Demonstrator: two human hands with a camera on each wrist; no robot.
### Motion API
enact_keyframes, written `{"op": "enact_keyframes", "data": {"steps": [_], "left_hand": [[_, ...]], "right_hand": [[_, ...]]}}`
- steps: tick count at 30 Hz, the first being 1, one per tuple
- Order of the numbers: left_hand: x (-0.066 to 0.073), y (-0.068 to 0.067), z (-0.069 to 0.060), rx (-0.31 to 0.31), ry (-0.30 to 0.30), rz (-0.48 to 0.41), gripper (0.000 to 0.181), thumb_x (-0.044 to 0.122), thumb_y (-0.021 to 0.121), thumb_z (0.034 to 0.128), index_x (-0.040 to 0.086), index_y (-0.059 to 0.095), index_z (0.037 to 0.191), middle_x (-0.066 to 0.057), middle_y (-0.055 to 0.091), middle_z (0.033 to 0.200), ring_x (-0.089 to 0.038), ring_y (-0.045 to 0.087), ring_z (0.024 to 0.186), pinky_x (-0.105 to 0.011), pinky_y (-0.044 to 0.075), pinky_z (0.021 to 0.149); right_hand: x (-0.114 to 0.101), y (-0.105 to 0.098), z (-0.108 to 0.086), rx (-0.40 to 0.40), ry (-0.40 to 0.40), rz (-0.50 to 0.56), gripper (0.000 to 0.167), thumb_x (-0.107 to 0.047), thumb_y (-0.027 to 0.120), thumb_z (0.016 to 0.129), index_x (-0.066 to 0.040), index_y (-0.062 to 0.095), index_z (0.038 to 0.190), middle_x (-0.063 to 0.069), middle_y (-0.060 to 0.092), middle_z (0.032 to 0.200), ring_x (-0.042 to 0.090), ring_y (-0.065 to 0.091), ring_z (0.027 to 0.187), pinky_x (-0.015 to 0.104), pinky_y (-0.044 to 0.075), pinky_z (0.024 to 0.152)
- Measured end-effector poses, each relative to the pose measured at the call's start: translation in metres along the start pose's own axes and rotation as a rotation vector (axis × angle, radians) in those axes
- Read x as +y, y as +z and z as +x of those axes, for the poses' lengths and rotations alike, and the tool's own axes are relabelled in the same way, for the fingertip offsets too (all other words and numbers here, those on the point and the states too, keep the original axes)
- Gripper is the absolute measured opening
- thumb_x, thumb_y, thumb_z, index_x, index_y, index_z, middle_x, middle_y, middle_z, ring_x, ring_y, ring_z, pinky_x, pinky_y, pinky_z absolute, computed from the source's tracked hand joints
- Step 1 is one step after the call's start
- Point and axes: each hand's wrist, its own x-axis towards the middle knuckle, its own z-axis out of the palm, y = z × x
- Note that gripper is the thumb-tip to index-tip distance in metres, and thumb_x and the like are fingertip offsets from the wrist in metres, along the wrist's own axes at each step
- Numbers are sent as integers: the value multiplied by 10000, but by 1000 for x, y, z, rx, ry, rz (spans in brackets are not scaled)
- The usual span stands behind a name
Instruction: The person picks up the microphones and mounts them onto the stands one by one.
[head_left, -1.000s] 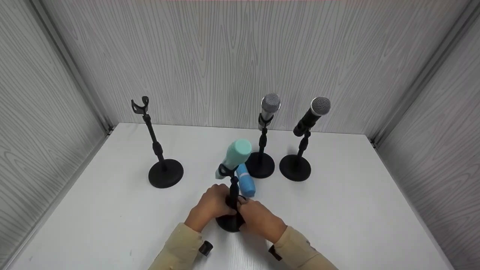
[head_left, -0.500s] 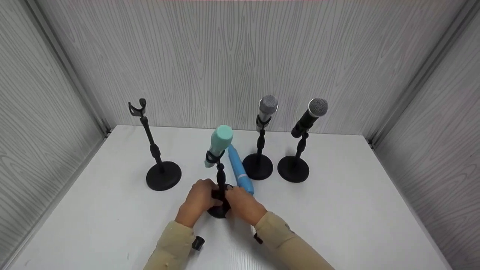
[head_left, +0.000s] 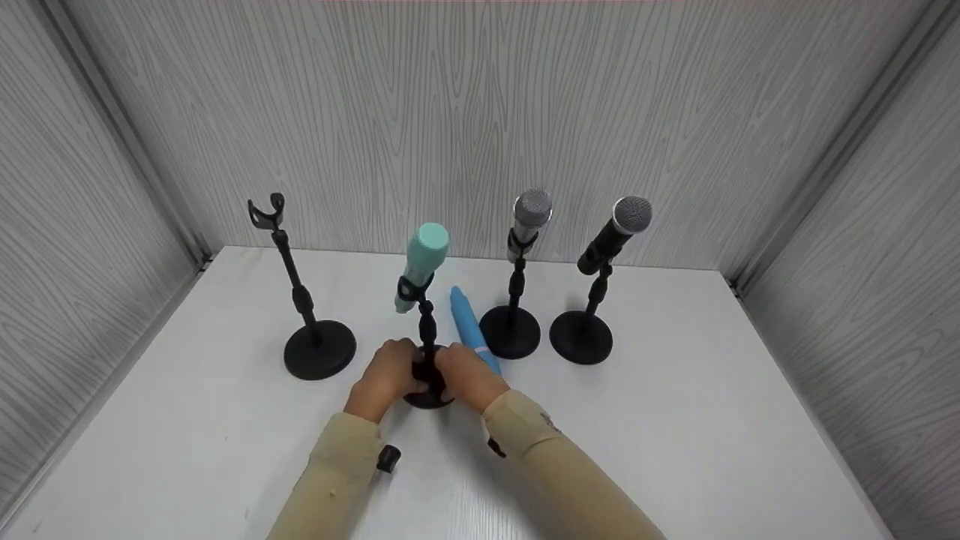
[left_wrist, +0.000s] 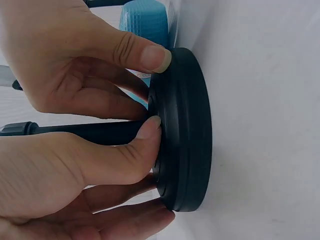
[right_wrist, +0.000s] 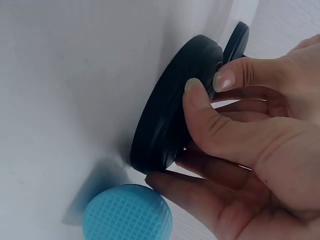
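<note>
Both hands grip the round black base (left_wrist: 187, 130) of a desktop microphone stand, one from each side of its pole. My left hand (head_left: 386, 379) has its thumb on top of the base and fingertips at the rim in the left wrist view. My right hand (head_left: 471, 377) holds the opposite side, thumb likewise on the base in the right wrist view. A teal microphone (head_left: 425, 251) sits tilted in this stand's clip (head_left: 412, 289). Just right of the stand, a blue microphone (head_left: 469, 322) lies on the white table, partly hidden by my right hand.
At the left stands a black microphone stand (head_left: 319, 349) with a bare clip. Right of the blue microphone, two more stands hold a silver microphone (head_left: 531, 214) and a black microphone (head_left: 619, 229). Grey wood-grain panels (head_left: 480, 112) enclose the table's back and sides.
Both hands have moved the stand with the teal microphone away from me and slightly left. More of the blue microphone shows now. The other stands keep their places; the view shifted slightly.
</note>
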Motion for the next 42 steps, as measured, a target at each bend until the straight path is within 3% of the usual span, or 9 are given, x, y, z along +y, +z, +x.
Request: {"op": "enact_keyframes", "data": {"steps": [3,8,11,18,22,26,33,39,42], "left_hand": [[-2,0,6,0,5,6,325,43,904,738,-61,718,984,-193,720,967,-347,692,962,-477,570,910],[-11,0,17,19,-13,-23,340,40,885,757,-70,717,1032,-217,722,1030,-388,684,1033,-499,549,961],[-16,-2,23,14,-36,-51,379,27,862,785,-90,706,1110,-250,703,1140,-427,652,1145,-514,512,1042],[-24,-7,30,-18,-70,-72,408,21,799,859,-72,680,1237,-277,650,1326,-446,594,1283,-529,461,1120],[-24,-8,35,-49,-73,-52,405,51,760,905,-53,655,1282,-275,636,1351,-450,580,1303,-543,456,1120],[-27,-7,40,-36,-64,-30,383,66,758,912,-44,666,1267,-269,650,1331,-448,590,1288,-543,465,1106],[-34,-6,38,-27,-97,-63,479,69,730,941,-23,604,1393,-274,581,1439,-453,535,1359,-540,436,1144],[-37,-13,30,40,-25,-96,481,58,786,881,-70,644,1323,-281,659,1332,-460,594,1282,-548,463,1109],[-40,-25,23,42,-17,-138,474,64,803,857,-72,667,1290,-274,675,1311,-449,621,1255,-548,481,1088]], "right_hand": [[2,2,2,12,-11,-36,424,-210,890,798,-67,715,1157,90,759,1066,212,714,1035,297,578,901],[3,5,12,-1,29,-12,429,-158,824,876,-48,664,1259,108,737,1168,226,718,1091,307,585,926],[-1,6,20,19,47,-58,354,-125,755,937,-33,658,1265,108,719,1187,222,720,1083,298,590,908],[-4,9,31,97,2,-173,199,-55,641,992,-42,691,1184,94,735,1109,197,744,988,267,603,829],[0,11,34,93,11,-245,221,-92,668,989,-63,682,1208,81,731,1126,181,737,1005,256,597,847],[2,16,36,107,22,-317,211,-125,657,1004,-76,690,1207,68,732,1131,165,737,1007,249,600,842],[1,25,35,135,39,-197,305,-96,641,1011,-23,664,1306,118,713,1230,211,728,1073,274,598,895],[3,24,34,134,23,-253,330,-136,631,1028,-40,622,1343,106,694,1287,197,725,1093,259,597,896],[2,21,32,179,54,-193,334,-154,651,1018,-22,634,1324,118,720,1236,216,746,1046,287,616,850]]}}
